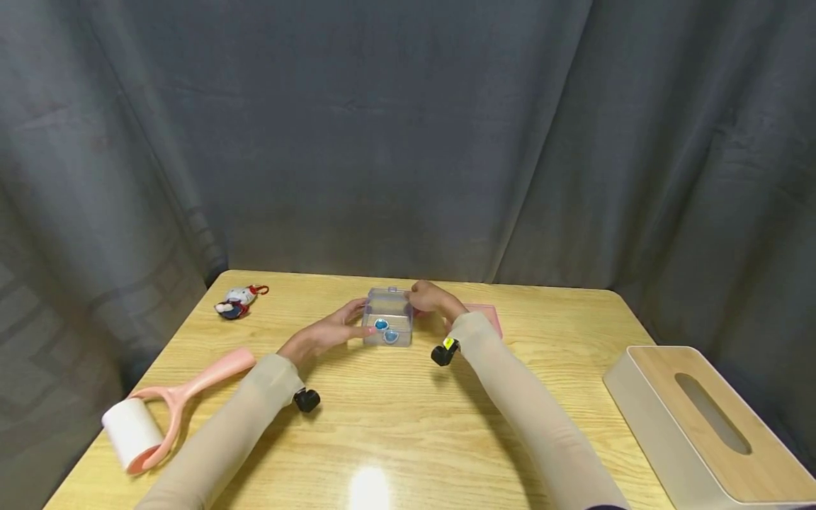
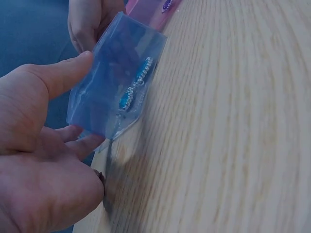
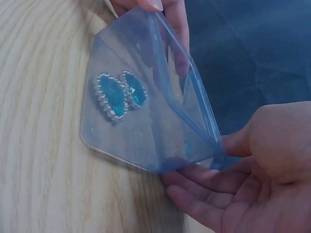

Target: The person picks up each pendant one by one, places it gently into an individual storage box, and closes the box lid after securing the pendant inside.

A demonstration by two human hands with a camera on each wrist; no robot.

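A small see-through bluish plastic box stands near the back middle of the table, two blue gems with beaded white rims on its front. My left hand holds the box's left side, thumb toward the front and fingers round the back. At the right side, my right hand pinches the edge of the lid, which appears partly raised in the right wrist view; thumb and fingers lie on either side of that edge. Beyond my right wrist lies a pink box, partly hidden by the sleeve.
A pink-handled lint roller lies at the front left. Behind it is a small plush toy with a red loop. A tissue box with a wooden top stands at the right. Grey curtains hang behind the wooden table.
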